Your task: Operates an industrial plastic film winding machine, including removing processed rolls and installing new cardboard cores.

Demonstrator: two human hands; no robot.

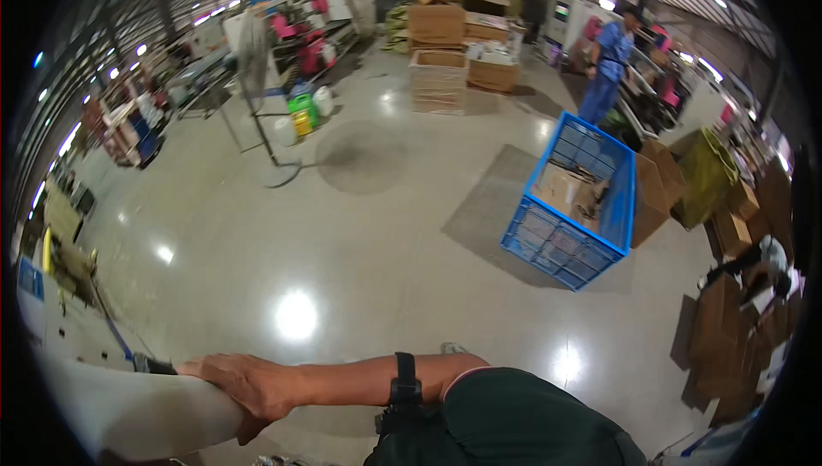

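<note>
Head view shows us the right hand (247, 385) resting on a white rounded surface (128, 406) at lower left; how much of this handling is done or left, we cannot judge. Its fingers (204, 368) reach beside a black piece (152, 365), but their opening and any grip we cannot tell.

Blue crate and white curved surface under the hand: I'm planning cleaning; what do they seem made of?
Blue crate: likely moulded plastic, satin, by its gridded walls.
White curved surface: smooth, perhaps plastic or painted metal; its even shading leaves that open.
</note>
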